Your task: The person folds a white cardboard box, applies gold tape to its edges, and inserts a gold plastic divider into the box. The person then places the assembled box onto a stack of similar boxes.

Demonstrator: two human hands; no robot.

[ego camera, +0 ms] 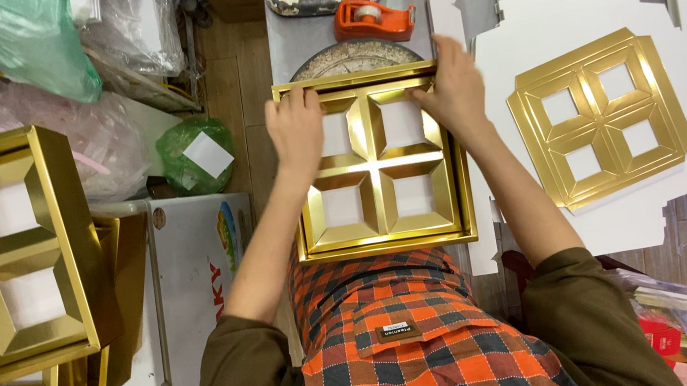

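Observation:
A square gold card tray [388,241] with four sloped compartments lies on the table just beyond my checked apron. My left hand [297,131] presses on its far left compartment, fingers curled over the far rim. My right hand [452,84] presses on the far right corner, fingers spread on the gold edge. Each hand grips the tray's far side.
A flat, unfolded gold insert [598,118] lies on a stack of white card sheets [570,1] at right. Finished gold trays [0,256] are piled at left. An orange tape dispenser [374,19] sits beyond the tray. Plastic bags [25,41] crowd the far left.

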